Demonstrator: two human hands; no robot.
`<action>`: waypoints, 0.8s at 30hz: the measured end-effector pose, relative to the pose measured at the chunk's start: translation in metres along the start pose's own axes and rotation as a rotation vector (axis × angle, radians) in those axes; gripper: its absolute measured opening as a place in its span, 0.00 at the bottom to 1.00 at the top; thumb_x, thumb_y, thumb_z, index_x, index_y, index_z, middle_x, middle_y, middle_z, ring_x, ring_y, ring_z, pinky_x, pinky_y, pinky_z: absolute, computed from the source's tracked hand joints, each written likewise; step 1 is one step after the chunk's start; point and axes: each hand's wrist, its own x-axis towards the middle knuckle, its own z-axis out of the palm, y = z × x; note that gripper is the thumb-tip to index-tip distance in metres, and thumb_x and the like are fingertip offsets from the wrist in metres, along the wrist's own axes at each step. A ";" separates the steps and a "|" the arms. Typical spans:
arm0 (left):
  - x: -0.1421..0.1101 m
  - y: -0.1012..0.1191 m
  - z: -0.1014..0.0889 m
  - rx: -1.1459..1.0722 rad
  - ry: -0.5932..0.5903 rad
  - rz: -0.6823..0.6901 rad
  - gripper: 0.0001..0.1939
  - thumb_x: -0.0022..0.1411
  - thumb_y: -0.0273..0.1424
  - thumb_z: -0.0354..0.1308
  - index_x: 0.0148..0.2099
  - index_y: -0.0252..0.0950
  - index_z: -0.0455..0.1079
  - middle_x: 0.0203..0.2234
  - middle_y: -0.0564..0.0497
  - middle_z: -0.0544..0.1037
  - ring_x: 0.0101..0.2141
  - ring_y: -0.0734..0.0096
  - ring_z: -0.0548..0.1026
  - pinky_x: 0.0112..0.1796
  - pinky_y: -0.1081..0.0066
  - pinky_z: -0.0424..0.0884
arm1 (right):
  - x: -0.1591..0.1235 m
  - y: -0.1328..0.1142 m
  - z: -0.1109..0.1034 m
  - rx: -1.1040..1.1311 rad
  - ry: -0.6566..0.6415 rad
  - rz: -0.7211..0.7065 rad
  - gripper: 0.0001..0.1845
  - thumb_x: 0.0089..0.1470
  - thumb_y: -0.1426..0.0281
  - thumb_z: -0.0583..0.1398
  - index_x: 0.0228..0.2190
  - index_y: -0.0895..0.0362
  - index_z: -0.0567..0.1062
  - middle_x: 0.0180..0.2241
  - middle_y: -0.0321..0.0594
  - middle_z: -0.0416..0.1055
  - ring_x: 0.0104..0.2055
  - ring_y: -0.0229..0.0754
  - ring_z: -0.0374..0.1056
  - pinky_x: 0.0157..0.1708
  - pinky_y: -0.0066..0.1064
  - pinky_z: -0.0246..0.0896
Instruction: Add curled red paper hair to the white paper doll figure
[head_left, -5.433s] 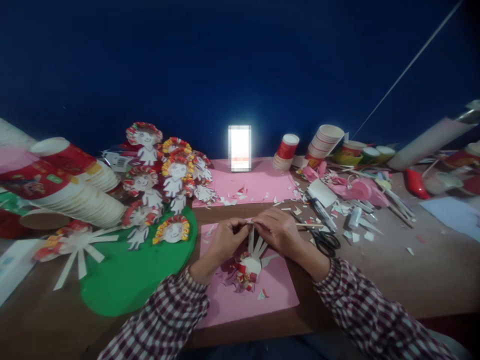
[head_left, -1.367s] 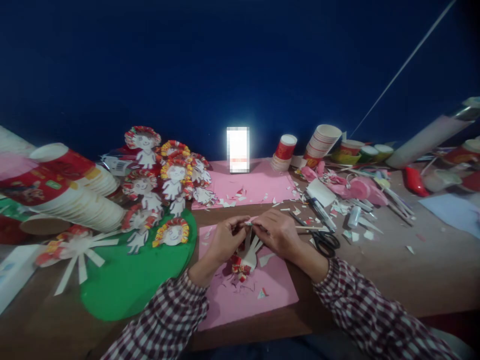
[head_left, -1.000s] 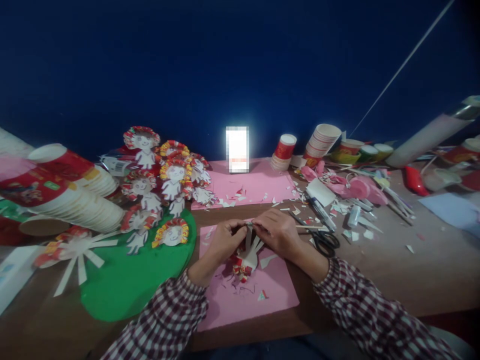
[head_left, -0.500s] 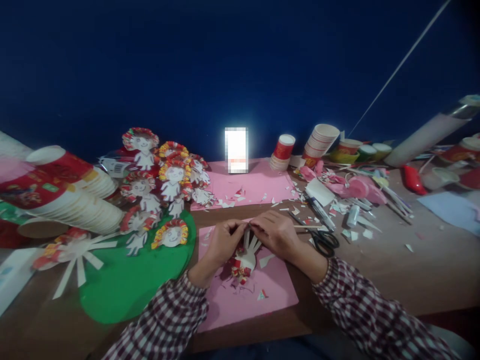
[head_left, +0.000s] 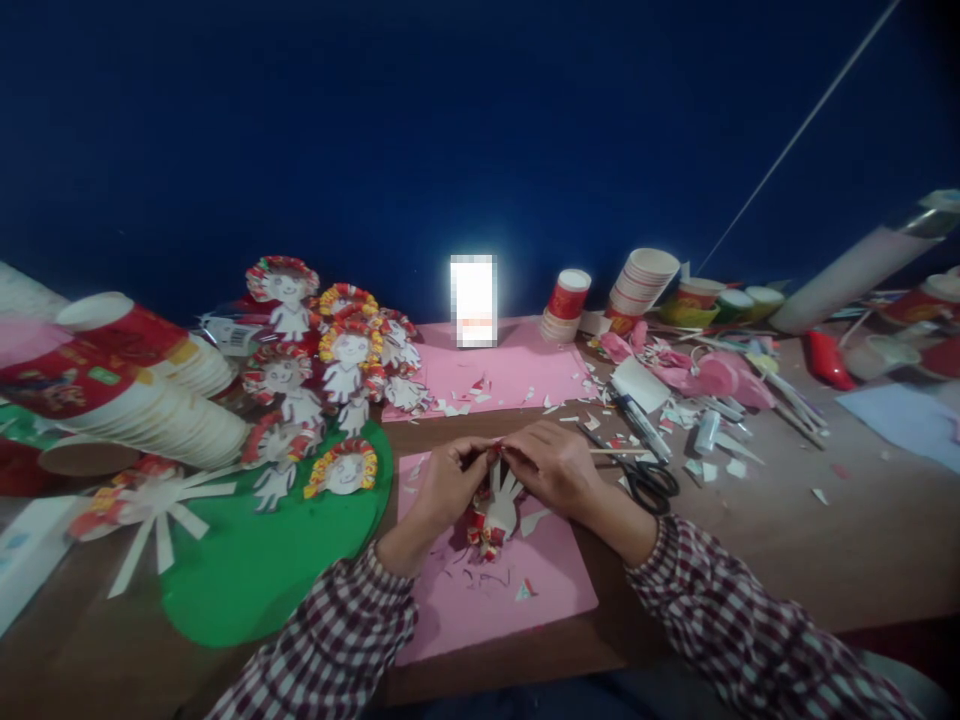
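Both hands meet over a pink sheet, fingertips pinched close together. Between them is a cut paper cup, its pale base fanned into strips, several of them curled into red and yellow rolls. My left hand pinches the end of one strip from the left. From the right, my right hand is closed on the same strip end, where a bit of red shows. A thin wooden stick juts out past my right hand; whether the fingers hold it is hidden.
Black scissors and a marker lie right of my hands among paper scraps. At left, paper dolls with curled red-yellow hair stand by a green mat. Stacked paper cups lie far left; another cup stack stands at the back.
Red now shows at the strip end between my fingertips. The cut cup has shifted slightly right and up, while both hands stay in nearly the same place.
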 end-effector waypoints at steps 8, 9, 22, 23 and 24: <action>0.001 -0.005 0.001 -0.038 -0.011 0.035 0.14 0.55 0.34 0.57 0.42 0.32 0.73 0.20 0.53 0.73 0.21 0.77 0.69 0.22 0.78 0.65 | 0.000 -0.002 -0.001 -0.006 -0.022 0.011 0.06 0.58 0.70 0.55 0.35 0.57 0.72 0.31 0.40 0.72 0.35 0.39 0.65 0.37 0.30 0.58; 0.000 -0.005 0.001 -0.058 -0.011 0.053 0.15 0.55 0.33 0.57 0.44 0.32 0.71 0.21 0.54 0.72 0.21 0.77 0.69 0.23 0.78 0.66 | 0.001 -0.002 -0.001 -0.010 -0.030 0.003 0.07 0.58 0.70 0.54 0.35 0.57 0.72 0.31 0.40 0.72 0.35 0.39 0.65 0.37 0.30 0.58; 0.001 -0.001 0.000 -0.031 -0.029 0.001 0.15 0.56 0.36 0.56 0.41 0.32 0.73 0.29 0.48 0.77 0.26 0.73 0.72 0.26 0.76 0.68 | 0.001 -0.001 -0.004 -0.046 -0.047 -0.026 0.08 0.59 0.71 0.53 0.36 0.57 0.73 0.33 0.41 0.72 0.37 0.40 0.64 0.40 0.31 0.59; 0.001 0.000 0.000 -0.015 -0.029 0.002 0.14 0.56 0.37 0.55 0.39 0.32 0.74 0.27 0.48 0.77 0.25 0.74 0.71 0.25 0.76 0.68 | 0.001 -0.001 -0.004 -0.051 -0.042 -0.028 0.08 0.58 0.71 0.54 0.36 0.57 0.73 0.33 0.41 0.72 0.37 0.40 0.64 0.40 0.31 0.59; 0.001 0.000 0.000 -0.005 -0.031 0.002 0.14 0.57 0.38 0.55 0.37 0.32 0.75 0.25 0.49 0.76 0.23 0.74 0.70 0.24 0.77 0.67 | 0.001 -0.001 -0.004 -0.057 -0.038 -0.030 0.08 0.58 0.71 0.54 0.36 0.57 0.73 0.33 0.41 0.72 0.37 0.40 0.65 0.40 0.31 0.59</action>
